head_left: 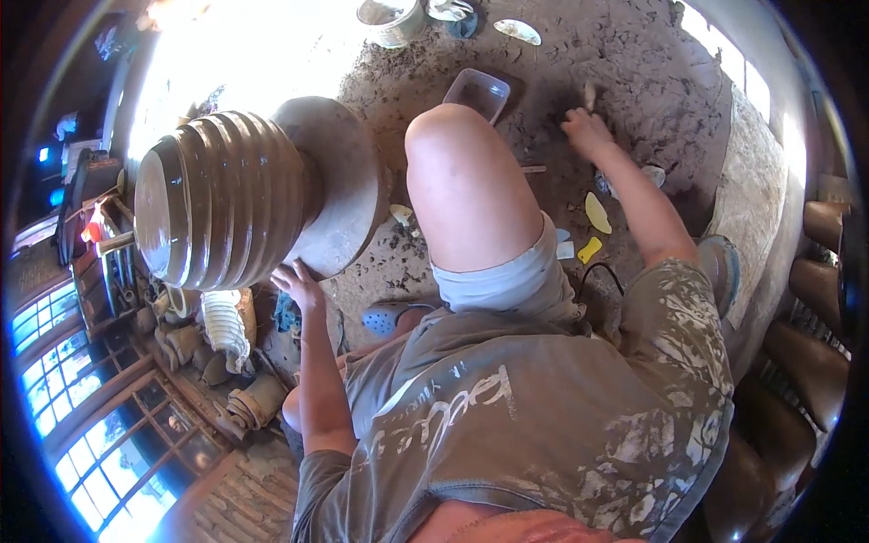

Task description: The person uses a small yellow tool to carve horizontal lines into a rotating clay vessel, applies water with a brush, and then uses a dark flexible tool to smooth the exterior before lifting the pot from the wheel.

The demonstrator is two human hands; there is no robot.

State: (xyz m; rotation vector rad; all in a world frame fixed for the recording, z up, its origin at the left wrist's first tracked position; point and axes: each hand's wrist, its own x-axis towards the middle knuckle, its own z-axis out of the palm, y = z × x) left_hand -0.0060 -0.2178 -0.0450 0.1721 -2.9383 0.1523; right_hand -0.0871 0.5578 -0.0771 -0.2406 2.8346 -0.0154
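Note:
A large wet clay pot point(231, 199) with ridged, rounded walls stands on a round wheel head point(348, 231) to my left. My left hand point(300, 288) is at the wheel head's near edge, fingers stretched out beside the pot, holding nothing. Out to the right, my right hand point(588, 136) is low over the clay-smeared ground, its fingers curled. A short pale-brown stick-like tool point(590, 96) juts from beyond those fingers and seems gripped by them, though the fingertips are partly hidden.
A clear plastic tub point(480, 93) lies beyond my knee; a bucket point(393, 23) stands farther off. Near my right thigh are a yellow curved rib point(597, 213) and a small yellow piece point(589, 250). Dark pots point(806, 348) line the right side; clay pieces point(258, 403) sit lower left.

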